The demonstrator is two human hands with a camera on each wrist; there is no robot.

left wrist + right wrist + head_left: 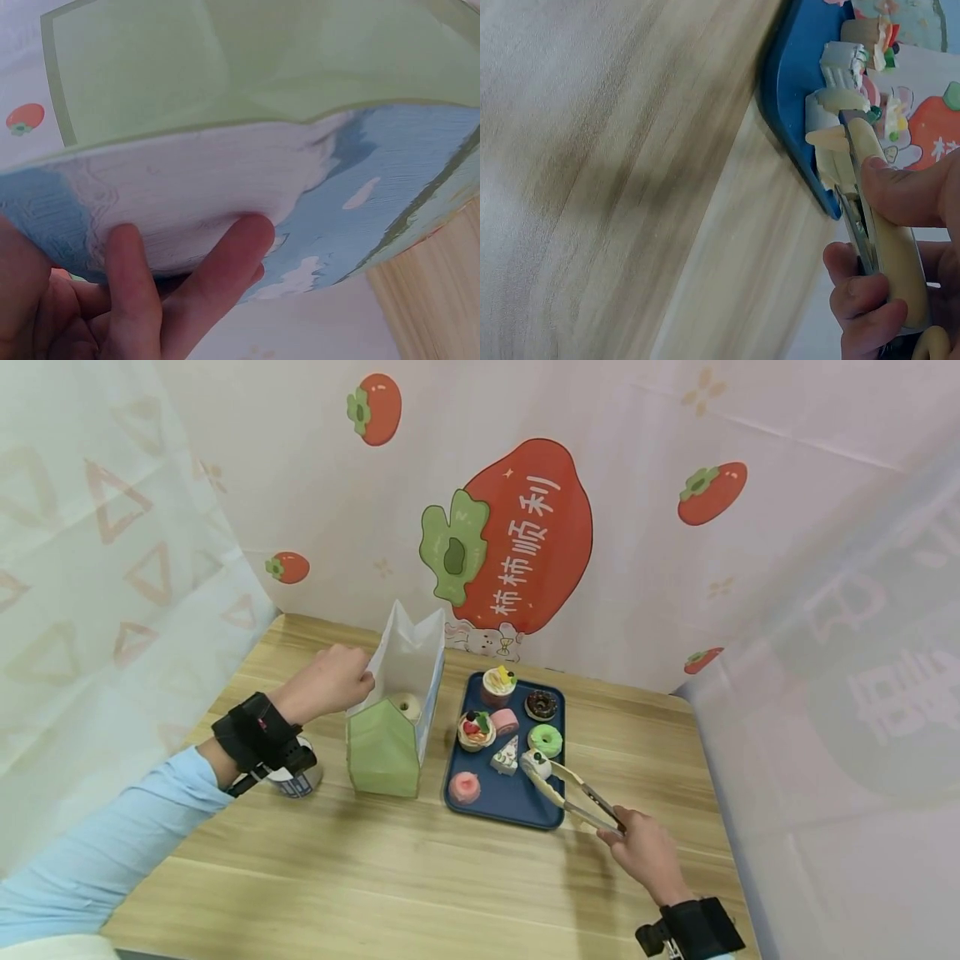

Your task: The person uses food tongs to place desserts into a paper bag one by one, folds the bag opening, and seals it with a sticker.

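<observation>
My left hand grips the upper edge of a paper bag with a green side; in the left wrist view its fingers press on the bag's blue-and-white side. A pale donut lies inside the bag. My right hand holds tongs, thumb on one arm and fingers curled round the other. The tongs' tips stand around a small white cake with dark berries, at the right side of a blue tray. Whether they squeeze it, I cannot tell.
On the tray are a green donut, a chocolate donut, two cupcakes, a pink roll, a cake slice and a pink round sweet. A printed cup or can stands left of the bag, partly behind my wrist.
</observation>
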